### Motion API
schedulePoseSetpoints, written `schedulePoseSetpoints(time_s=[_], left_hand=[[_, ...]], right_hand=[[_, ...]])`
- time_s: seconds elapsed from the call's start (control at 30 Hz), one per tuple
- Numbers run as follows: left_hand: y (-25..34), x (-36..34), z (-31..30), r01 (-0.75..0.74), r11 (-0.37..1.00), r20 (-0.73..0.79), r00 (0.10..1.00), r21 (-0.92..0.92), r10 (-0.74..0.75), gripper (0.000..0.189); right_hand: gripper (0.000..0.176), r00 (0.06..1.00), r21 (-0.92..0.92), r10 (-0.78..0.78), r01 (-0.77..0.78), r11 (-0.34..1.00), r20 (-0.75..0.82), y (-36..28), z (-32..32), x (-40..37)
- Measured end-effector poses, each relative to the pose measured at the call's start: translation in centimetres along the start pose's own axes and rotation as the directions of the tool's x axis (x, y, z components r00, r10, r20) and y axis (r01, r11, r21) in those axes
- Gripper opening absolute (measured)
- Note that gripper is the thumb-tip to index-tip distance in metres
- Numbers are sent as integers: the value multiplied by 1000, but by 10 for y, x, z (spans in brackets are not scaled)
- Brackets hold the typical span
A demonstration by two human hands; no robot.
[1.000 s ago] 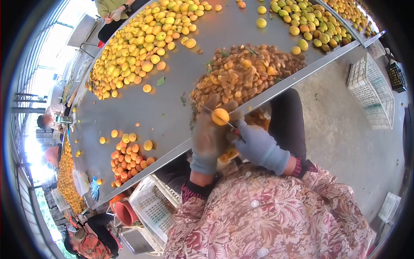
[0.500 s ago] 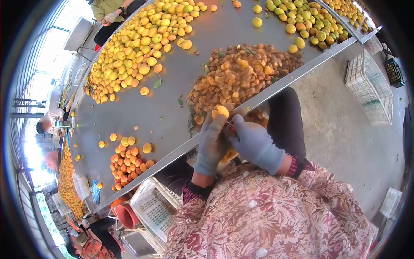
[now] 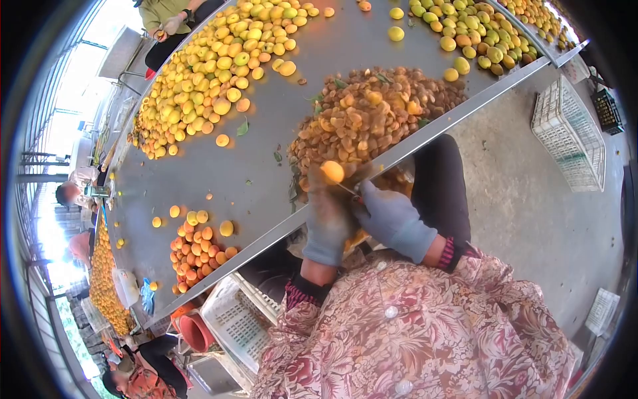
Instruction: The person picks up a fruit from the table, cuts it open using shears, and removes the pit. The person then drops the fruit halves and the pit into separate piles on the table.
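My left hand (image 3: 328, 216), in a stained grey glove, has its fingers closed round an orange-yellow apricot (image 3: 333, 171) at the table's near edge. In my gloved right hand (image 3: 393, 219) is a small thin-bladed knife (image 3: 347, 190). Its blade points toward the apricot, and the handle is mostly hidden by my fingers. Just beyond both hands lies a heap of brown apricot pits (image 3: 392, 110) with a few leaves in it. To the left, a small pile of orange apricots (image 3: 196, 253) rests by the table edge.
A large heap of yellow apricots (image 3: 219, 66) covers the far left of the metal table (image 3: 266, 193); greener apricots (image 3: 492, 40) lie at the far right. White crates (image 3: 568, 133) stand on the floor, with a red bucket (image 3: 196, 331) at lower left. Other people sit around the table.
The apricot in my left hand has turned and sits slightly farther left. More of the knife's blade shows between the hands now.
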State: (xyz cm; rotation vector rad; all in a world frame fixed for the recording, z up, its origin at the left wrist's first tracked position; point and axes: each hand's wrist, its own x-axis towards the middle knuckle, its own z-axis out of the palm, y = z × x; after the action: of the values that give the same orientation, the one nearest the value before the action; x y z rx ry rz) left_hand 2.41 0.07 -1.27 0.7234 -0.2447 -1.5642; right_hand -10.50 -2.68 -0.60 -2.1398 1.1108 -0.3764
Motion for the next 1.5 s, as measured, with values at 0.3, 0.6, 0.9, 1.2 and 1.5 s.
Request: schedulePoseSetpoints(time_s=[0.3,0.6,0.9,1.2,1.5], left_hand=[[13,-18,13,-216,928,89,976,303,198,50],[12,-32,-1,-415,546,205,892,728,404,41],[18,-24,6,-40,986,327,941,-162,92,49],[23,-21,-13,-295,953,98,949,-67,301,53],[24,2,-41,-136,985,140,979,-103,150,46]], right_hand=[[27,971,961,195,-177,213,136,-22,-31,13],[23,923,916,60,-367,-161,380,-24,-35,13],[23,919,904,-129,-391,-174,373,-12,-48,7],[25,966,356,248,-258,898,73,41,-27,-11],[25,941,910,322,-224,349,108,43,-25,-1]])
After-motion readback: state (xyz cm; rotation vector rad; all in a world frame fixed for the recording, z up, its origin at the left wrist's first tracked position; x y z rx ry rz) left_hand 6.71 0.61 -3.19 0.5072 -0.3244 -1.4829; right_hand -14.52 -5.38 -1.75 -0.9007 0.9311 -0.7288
